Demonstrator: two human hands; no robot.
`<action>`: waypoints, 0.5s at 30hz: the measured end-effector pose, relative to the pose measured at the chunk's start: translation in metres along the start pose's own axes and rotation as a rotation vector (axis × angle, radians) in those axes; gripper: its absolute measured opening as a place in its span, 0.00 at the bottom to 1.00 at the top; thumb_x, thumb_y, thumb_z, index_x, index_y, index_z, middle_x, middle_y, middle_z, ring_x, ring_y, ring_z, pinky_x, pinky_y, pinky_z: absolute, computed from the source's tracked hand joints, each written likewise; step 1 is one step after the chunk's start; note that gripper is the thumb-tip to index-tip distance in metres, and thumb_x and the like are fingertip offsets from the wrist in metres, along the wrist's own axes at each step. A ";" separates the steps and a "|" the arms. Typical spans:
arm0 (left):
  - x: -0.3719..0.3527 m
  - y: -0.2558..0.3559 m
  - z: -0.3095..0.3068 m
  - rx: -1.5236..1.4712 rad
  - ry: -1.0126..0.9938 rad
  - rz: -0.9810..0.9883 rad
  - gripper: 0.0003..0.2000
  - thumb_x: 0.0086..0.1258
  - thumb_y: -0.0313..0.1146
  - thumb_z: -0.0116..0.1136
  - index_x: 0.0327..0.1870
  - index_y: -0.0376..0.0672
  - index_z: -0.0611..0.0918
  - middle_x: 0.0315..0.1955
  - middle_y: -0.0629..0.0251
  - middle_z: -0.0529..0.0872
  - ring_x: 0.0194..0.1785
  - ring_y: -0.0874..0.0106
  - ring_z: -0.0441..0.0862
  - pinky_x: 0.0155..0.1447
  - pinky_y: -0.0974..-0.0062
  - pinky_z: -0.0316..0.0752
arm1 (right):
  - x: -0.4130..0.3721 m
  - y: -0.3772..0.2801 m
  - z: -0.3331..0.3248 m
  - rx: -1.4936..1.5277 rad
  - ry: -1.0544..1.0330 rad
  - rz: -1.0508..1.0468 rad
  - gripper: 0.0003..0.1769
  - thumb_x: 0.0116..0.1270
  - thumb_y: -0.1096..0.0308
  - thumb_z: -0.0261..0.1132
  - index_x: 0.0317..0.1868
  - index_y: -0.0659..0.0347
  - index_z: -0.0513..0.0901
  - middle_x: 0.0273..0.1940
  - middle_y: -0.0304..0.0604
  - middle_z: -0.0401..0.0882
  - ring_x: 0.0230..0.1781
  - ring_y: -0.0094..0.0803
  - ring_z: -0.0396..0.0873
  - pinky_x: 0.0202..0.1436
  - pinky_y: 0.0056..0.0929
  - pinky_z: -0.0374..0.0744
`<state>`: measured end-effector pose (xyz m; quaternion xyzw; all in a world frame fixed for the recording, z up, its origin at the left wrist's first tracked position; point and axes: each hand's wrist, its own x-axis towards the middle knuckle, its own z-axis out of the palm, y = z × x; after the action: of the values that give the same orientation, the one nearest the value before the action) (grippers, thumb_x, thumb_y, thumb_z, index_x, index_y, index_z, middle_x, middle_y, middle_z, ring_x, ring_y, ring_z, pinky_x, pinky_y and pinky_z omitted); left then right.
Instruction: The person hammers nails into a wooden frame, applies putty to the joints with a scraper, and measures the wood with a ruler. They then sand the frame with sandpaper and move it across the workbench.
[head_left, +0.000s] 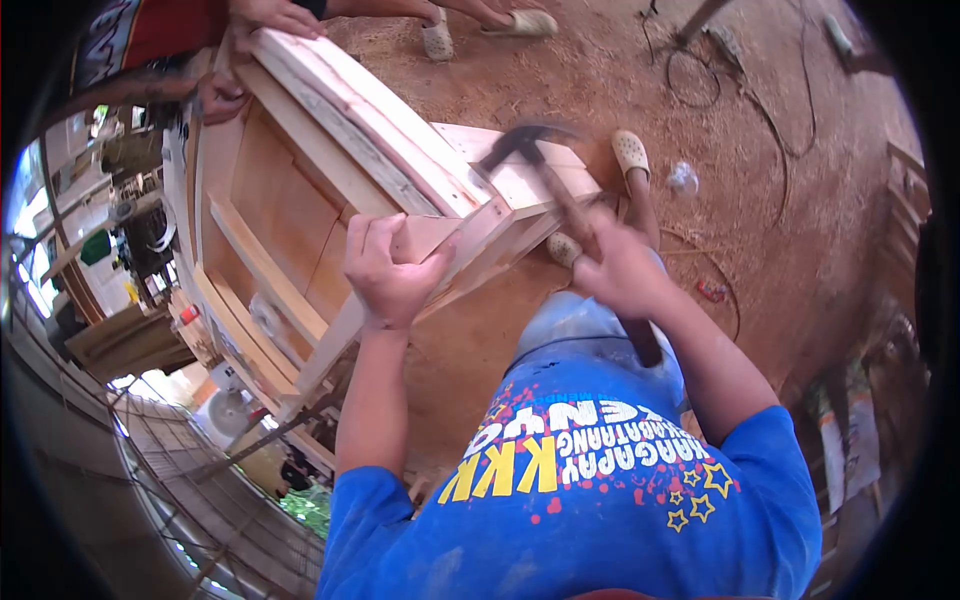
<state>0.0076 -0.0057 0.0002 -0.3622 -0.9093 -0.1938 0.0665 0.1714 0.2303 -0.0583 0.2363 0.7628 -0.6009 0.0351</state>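
Note:
My right hand is closed around the handle of a claw hammer. The hammer's blurred head overlaps the end of the pale boards near the frame's corner. My left hand grips the end board of a wooden frame, fingers over its top edge and thumb toward the corner. A thick pale plank runs from that corner toward another person. That person's hands rest at the plank's far end.
Thin slats and brown panels lie inside the frame. Sawdust covers the brown floor, where a dark cord snakes. A person's foot in a pale clog stands just beyond the frame. At left is a cluttered work area with a fan.

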 end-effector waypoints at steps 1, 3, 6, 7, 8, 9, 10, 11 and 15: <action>0.000 0.000 0.000 0.003 0.006 0.004 0.28 0.41 0.37 0.89 0.41 0.38 0.84 0.37 0.62 0.80 0.33 0.68 0.79 0.32 0.69 0.75 | -0.009 -0.008 -0.010 0.100 -0.212 0.221 0.21 0.66 0.70 0.64 0.56 0.69 0.71 0.32 0.56 0.81 0.25 0.43 0.83 0.32 0.42 0.82; 0.001 0.003 -0.002 0.041 0.046 0.027 0.28 0.41 0.38 0.89 0.43 0.39 0.85 0.39 0.60 0.81 0.35 0.65 0.82 0.34 0.68 0.78 | -0.013 0.000 -0.015 0.168 -0.382 0.383 0.22 0.65 0.70 0.64 0.56 0.70 0.70 0.33 0.59 0.82 0.28 0.46 0.85 0.34 0.45 0.82; -0.002 0.014 -0.007 0.142 0.115 0.032 0.31 0.44 0.39 0.87 0.51 0.40 0.86 0.43 0.59 0.81 0.37 0.63 0.83 0.38 0.65 0.81 | -0.012 0.025 -0.025 -0.090 -0.270 0.247 0.22 0.65 0.70 0.64 0.56 0.69 0.70 0.32 0.59 0.81 0.27 0.45 0.85 0.35 0.44 0.83; -0.009 0.018 -0.005 0.173 0.112 0.011 0.32 0.45 0.39 0.87 0.55 0.42 0.87 0.44 0.59 0.81 0.38 0.62 0.83 0.39 0.64 0.82 | -0.011 0.021 -0.032 -0.058 -0.266 0.324 0.21 0.66 0.71 0.62 0.57 0.67 0.70 0.31 0.55 0.80 0.23 0.39 0.83 0.29 0.40 0.82; -0.016 0.022 0.000 0.204 0.109 -0.011 0.34 0.46 0.39 0.86 0.59 0.43 0.87 0.44 0.59 0.81 0.38 0.62 0.83 0.40 0.64 0.83 | -0.008 0.015 -0.039 -0.029 -0.242 0.388 0.20 0.65 0.72 0.62 0.56 0.67 0.70 0.31 0.53 0.80 0.23 0.37 0.83 0.27 0.39 0.82; -0.026 0.028 0.004 0.207 0.031 -0.089 0.35 0.52 0.36 0.83 0.67 0.47 0.85 0.46 0.60 0.80 0.40 0.64 0.84 0.42 0.63 0.83 | -0.006 0.009 -0.044 0.000 -0.221 0.452 0.20 0.65 0.72 0.62 0.56 0.67 0.70 0.30 0.51 0.79 0.22 0.36 0.82 0.25 0.38 0.81; -0.028 0.037 0.007 0.229 0.053 -0.128 0.35 0.53 0.35 0.82 0.67 0.48 0.85 0.46 0.61 0.80 0.40 0.64 0.84 0.42 0.64 0.84 | -0.004 0.004 -0.051 0.026 -0.202 0.518 0.19 0.65 0.73 0.62 0.55 0.66 0.69 0.30 0.50 0.79 0.21 0.35 0.81 0.24 0.37 0.81; -0.027 0.045 0.010 0.253 0.078 -0.169 0.34 0.54 0.34 0.81 0.67 0.48 0.85 0.46 0.62 0.80 0.39 0.65 0.84 0.42 0.65 0.84 | -0.002 0.004 -0.057 0.058 -0.176 0.502 0.17 0.66 0.74 0.61 0.53 0.65 0.69 0.28 0.44 0.76 0.18 0.30 0.78 0.20 0.32 0.79; -0.027 0.078 0.024 0.306 0.098 -0.313 0.32 0.58 0.31 0.76 0.68 0.49 0.84 0.46 0.65 0.79 0.36 0.67 0.84 0.38 0.66 0.83 | 0.023 -0.002 -0.083 0.020 -0.222 0.479 0.15 0.66 0.75 0.61 0.51 0.64 0.68 0.25 0.41 0.74 0.17 0.29 0.77 0.20 0.32 0.79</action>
<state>0.0813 0.0384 -0.0049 -0.1926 -0.9689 -0.0791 0.1338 0.1700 0.3151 -0.0415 0.3431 0.6706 -0.6053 0.2574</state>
